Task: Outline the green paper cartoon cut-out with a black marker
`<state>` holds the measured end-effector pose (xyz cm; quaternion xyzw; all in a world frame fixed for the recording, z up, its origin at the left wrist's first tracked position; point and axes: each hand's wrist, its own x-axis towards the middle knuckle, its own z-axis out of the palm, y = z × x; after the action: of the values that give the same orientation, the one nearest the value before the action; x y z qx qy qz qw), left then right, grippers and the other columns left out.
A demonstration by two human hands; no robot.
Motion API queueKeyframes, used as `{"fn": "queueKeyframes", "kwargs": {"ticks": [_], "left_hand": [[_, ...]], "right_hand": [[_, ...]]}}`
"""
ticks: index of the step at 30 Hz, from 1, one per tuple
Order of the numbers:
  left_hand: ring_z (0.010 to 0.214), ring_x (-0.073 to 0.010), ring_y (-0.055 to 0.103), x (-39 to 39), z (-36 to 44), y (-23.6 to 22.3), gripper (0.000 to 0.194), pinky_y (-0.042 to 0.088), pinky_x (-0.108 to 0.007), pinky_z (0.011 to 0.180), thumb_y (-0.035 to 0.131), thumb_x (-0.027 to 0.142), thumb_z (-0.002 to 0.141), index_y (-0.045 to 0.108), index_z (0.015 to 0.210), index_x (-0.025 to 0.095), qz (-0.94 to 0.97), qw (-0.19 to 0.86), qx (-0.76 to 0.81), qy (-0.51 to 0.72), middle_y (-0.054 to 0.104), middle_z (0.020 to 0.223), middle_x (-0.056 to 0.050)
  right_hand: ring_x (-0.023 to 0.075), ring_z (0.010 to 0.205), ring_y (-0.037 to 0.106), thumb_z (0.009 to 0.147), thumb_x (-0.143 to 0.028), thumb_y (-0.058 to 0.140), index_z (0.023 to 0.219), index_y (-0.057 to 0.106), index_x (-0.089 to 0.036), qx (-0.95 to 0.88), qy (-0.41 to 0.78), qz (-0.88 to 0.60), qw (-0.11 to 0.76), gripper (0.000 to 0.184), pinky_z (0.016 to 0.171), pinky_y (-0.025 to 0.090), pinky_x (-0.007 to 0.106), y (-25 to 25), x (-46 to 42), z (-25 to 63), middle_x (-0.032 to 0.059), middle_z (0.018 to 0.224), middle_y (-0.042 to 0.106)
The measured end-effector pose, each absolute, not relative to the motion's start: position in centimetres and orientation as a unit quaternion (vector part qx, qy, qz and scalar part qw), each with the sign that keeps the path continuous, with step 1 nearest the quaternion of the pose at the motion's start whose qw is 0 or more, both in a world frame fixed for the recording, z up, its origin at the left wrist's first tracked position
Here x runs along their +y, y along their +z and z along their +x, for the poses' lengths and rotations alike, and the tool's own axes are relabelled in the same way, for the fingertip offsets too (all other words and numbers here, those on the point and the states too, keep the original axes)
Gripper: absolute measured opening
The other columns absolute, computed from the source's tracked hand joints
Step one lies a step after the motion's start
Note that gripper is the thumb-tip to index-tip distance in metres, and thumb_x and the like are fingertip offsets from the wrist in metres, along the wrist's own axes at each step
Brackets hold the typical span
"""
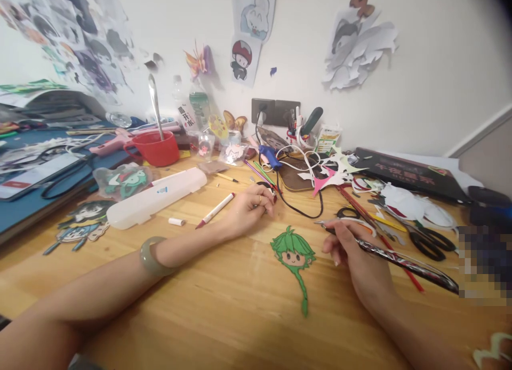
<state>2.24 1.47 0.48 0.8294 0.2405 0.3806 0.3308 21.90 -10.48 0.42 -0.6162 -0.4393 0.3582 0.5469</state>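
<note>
"Are the left hand (250, 212) and the right hand (360, 263) together?"

"No, apart. The left rests on the desk (224, 316) with its fingers loosely curled; I can't tell whether they grip anything. The right is closed around a dark, patterned pen-like tool (404, 262), its metal tip pointing out past the fingers."

"And the green-haired cutout (294, 257)?"

"Lying face up on the desk between the hands, nearer the right, its long green tail stretching towards the wearer. Neither hand touches it."

"What might go wrong there?"

"That tail looks thin. A dragging wrist or forearm could bend or crease it, and a low pass of the metal tip could mark the face."

"Anything around the tip?"

"The black cable (306, 215) loops close by. If the tool caught it, the jerk could pull the tip off line. The black-handled scissors (412, 231) and scraps beside the right hand leave little elbow room, so a knock could shift them."

"And on the left?"

"The red marker (216, 210) lies uncapped, its white cap (176, 221) apart from it. Its nib is just beside the left forearm, so a small slide of that arm could smear ink."
</note>
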Motion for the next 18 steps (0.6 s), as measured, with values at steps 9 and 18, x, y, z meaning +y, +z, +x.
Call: {"fn": "queueKeyframes", "kwargs": {"ticks": [9, 18], "left_hand": [[0.086, -0.0154, 0.052, 1.9, 2.0, 0.3, 0.027, 0.038, -0.031, 0.084, 0.042, 0.002, 0.073, 0.061, 0.06, 0.016, 0.85, 0.293, 0.249, 0.361, 0.059, 0.081, -0.003], [0.07, -0.0147, 0.055, 0.7, 2.5, 1.0, 0.012, 0.044, -0.027, 0.066, 0.051, 0.019, 0.08, 0.06, 0.089, 0.015, 0.878, 0.299, 0.312, 0.206, 0.061, 0.08, -0.002]], "right_hand": [[0.0118, 0.042, 0.046, 0.084, -0.043, 0.045, 0.08, 0.055, -0.022, -0.484, 0.302, -0.631, 0.526, 0.023, 0.042, 0.037, 0.023, 1.3, -10.7, 22.3, -0.0028, 0.05, 0.054], [0.0163, 0.057, 0.055, 0.075, -0.032, 0.056, 0.076, 0.056, -0.021, -0.582, 0.222, -0.61, 0.49, 0.011, 0.056, 0.04, 0.028, 2.1, -10.8, 22.9, -0.0015, 0.061, 0.06]]}}
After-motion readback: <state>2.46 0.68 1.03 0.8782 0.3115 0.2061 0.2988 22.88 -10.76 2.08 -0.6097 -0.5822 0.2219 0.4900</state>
